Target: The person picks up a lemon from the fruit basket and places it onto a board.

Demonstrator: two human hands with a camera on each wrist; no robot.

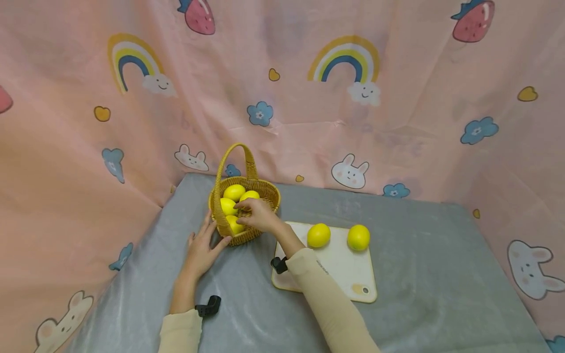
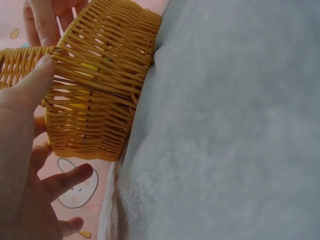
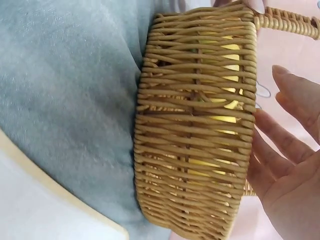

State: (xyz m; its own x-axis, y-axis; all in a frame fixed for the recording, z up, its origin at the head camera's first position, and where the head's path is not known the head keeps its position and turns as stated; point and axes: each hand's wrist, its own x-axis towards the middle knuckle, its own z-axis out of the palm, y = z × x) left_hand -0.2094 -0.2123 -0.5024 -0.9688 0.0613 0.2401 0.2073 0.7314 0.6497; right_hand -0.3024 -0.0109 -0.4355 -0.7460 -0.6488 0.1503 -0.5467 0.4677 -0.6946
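A wicker basket with a tall handle stands at the back of the grey-covered table and holds several yellow lemons. My left hand rests against the basket's left side, fingers spread. In the left wrist view its thumb touches the rim by the handle's base. Over the basket's opening reaches my right hand, fingertips close to the lemons inside. The right wrist view shows that hand at the rim with loosely spread fingers and nothing in its grasp. Wickerwork partly hides the lemons there.
Right of the basket lies a white cutting board with a tan edge. Two more lemons, a left one and a right one, sit near its far edge. My right forearm crosses the board's left part. A pink patterned curtain hangs behind the table.
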